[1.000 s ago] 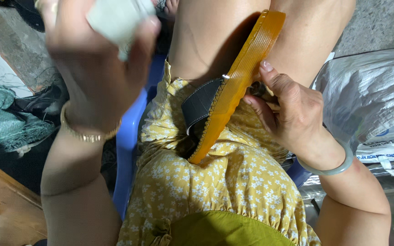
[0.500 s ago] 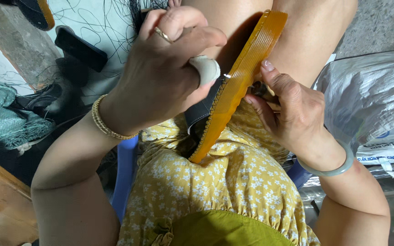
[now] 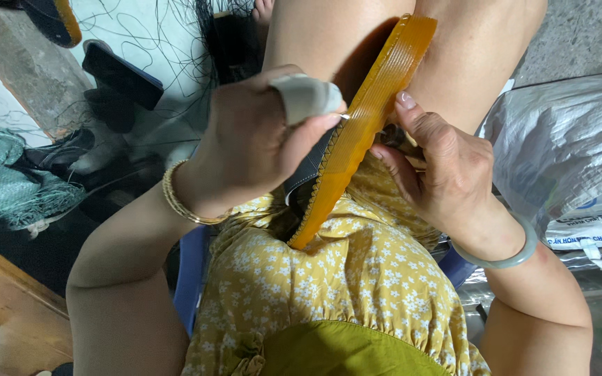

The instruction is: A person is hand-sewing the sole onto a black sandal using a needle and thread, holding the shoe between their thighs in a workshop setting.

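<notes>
An amber rubber shoe sole (image 3: 364, 132) is stood on edge in the lap, its near end against the yellow floral dress (image 3: 336, 278). It is gripped from the right by the right hand (image 3: 440, 167), fingers closed round it. The left hand (image 3: 259, 146), fingers pinched shut with a grey thimble (image 3: 304, 97) worn, is pressed to the sole's stitched rim; a needle cannot be made out. Stitching appears midway; how much edge is left cannot be told. Farther left, dark sandals (image 3: 116, 73) lie.

Dark sandals (image 3: 116, 80) and teal netting (image 3: 15, 177) on the floor, white woven sack (image 3: 566, 150) opposite
</notes>
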